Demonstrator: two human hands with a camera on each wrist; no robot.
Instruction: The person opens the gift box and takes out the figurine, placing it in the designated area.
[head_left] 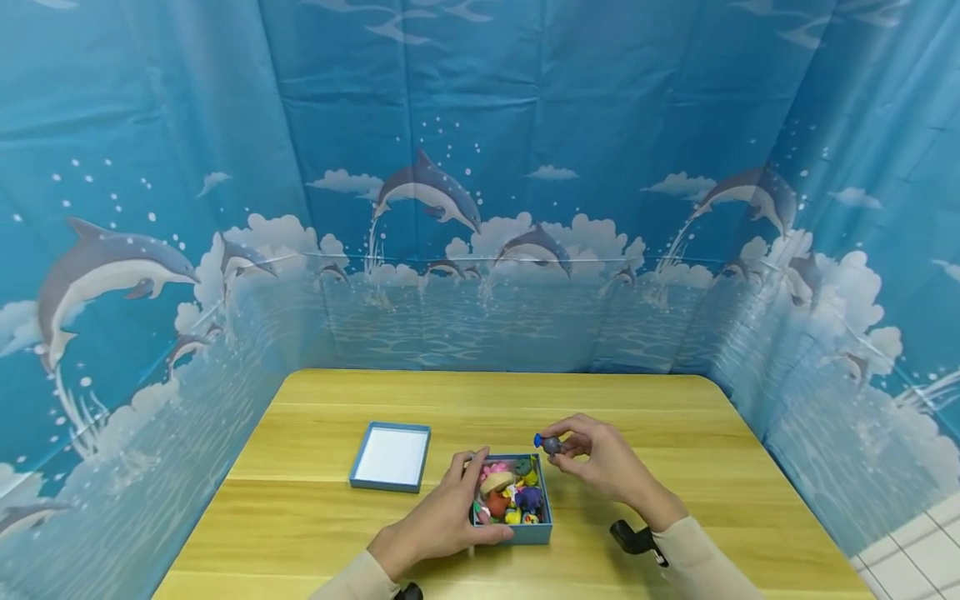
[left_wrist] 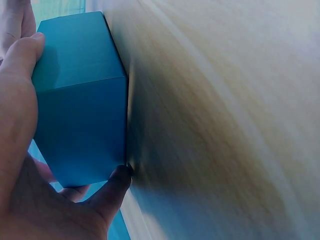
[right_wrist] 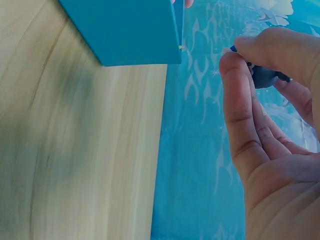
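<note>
My left hand [head_left: 438,521] lies low on the table [head_left: 315,500], reaching in from the near edge, fingers [left_wrist: 20,55] and thumb wrapped round the left wall of the small blue box [head_left: 542,533] of colourful little toys. My right hand [head_left: 600,458] is raised just past the box's far right corner, fingers curled, pinching a small grey toy with a blue tip [head_left: 550,443]. The box's lid [head_left: 391,457] lies left of the box.

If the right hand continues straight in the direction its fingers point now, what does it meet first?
The right hand, pinching a small grey-and-blue toy, points left just beyond the blue box. Probably the left hand's fingertips on the box rim come first, though depth is unclear.
</note>
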